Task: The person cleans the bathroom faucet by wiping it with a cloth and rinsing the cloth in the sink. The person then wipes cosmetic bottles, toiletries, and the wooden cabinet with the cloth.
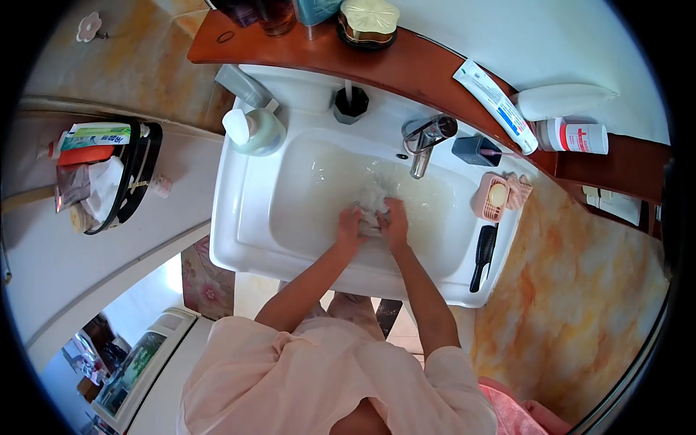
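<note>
A pale, wet cloth (370, 217) is bunched up in the water of the white sink (243, 243). My left hand (350, 225) grips it from the left side, and my right hand (394, 223) grips it from the right. The fingers of both hands are partly in the water, so their tips are hard to make out. Behind my right hand stands the chrome faucet (428, 141), its spout pointing down into the basin. Splashes and small bubbles show around the cloth.
On the sink's left corner stands a pump bottle (259, 132). Along the right rim are a soap dish (491, 197) with soap and a black comb (483, 257). A wooden shelf (290, 52) above holds a toothpaste tube (496, 105) and jars. A wall basket (123, 177) hangs left.
</note>
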